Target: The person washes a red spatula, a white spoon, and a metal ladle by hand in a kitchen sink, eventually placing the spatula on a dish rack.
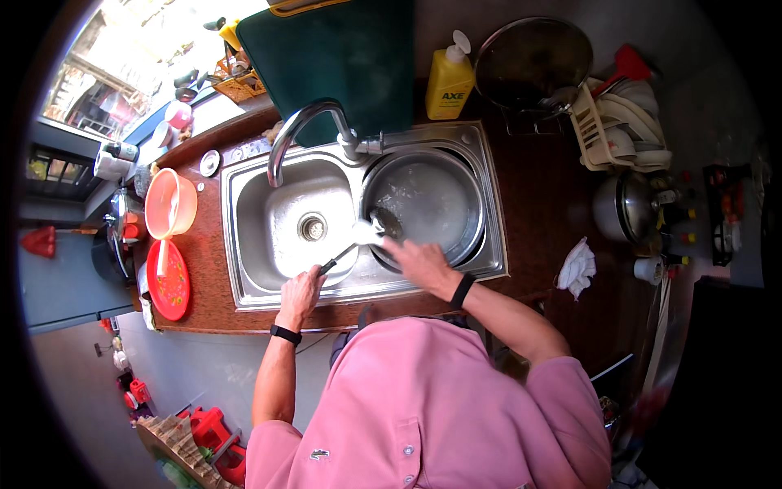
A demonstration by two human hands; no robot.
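My left hand (300, 293) grips the black handle of a utensil (328, 266), perhaps a ladle, whose pale, glare-washed head reaches over the divider of the steel double sink (287, 299). My right hand (421, 263) is at the near rim of the round metal basin (473, 183), its fingers by the utensil's head; whether they hold anything is unclear. The basin stands in the right bowl with cloudy water in it. A dark scouring pad (387, 221) lies against the basin's left side. The chrome faucet (305, 113) arches over the left bowl.
An orange dipper (171, 202) and a red plate (168, 290) lie left of the sink. Behind it are a green board (342, 61), a yellow pump bottle (450, 85) and a glass lid (531, 61). A dish rack (589, 134), steel pot (617, 208) and white cloth (576, 269) are at right.
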